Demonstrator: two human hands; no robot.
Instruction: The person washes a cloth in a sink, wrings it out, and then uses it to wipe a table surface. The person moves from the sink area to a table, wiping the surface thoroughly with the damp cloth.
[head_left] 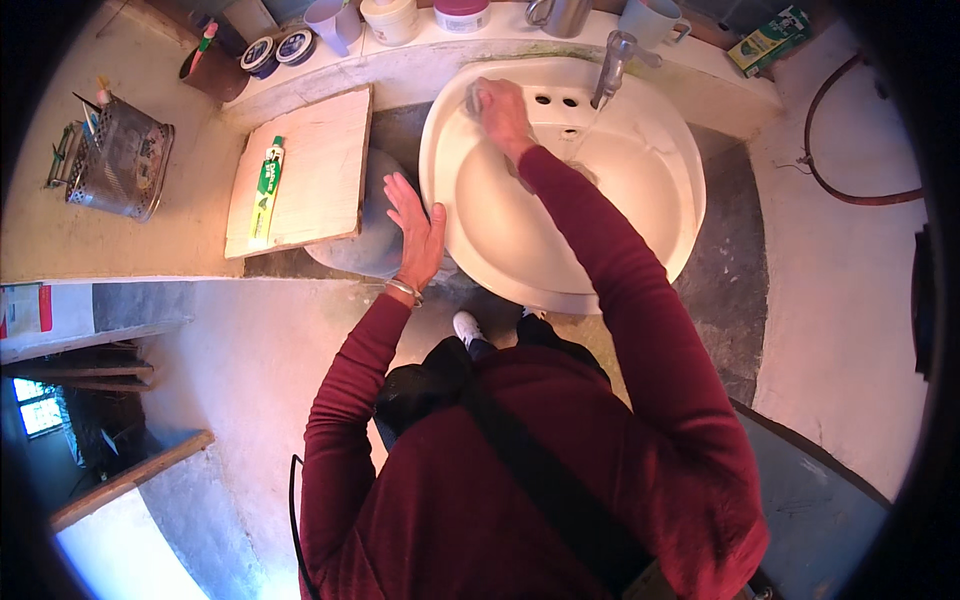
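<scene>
A cream washbasin (pixel 520 240) stands in front of me. On its far left rim my right hand (pixel 503 112) presses down, fingers closed round a small grey wad (pixel 473 98) that looks like a scrubber or cloth; most of it is hidden under the fingers. My left hand (pixel 418 235), a bracelet at its wrist, is held up beside the basin's left edge. Its fingers are stretched out and it holds nothing. A metal tap (pixel 612 65) rises from the back of the basin, with a thin stream seemingly falling from it. Part of the bowl lies behind my right arm.
Left of the basin, a toothpaste tube (pixel 267 190) lies on a pale board (pixel 330 150). A metal mesh basket (pixel 125 160) is further left. Along the back ledge stand tubs (pixel 390 20), a mug (pixel 650 22) and a green box (pixel 770 42). A reddish hose (pixel 815 150) hangs at right.
</scene>
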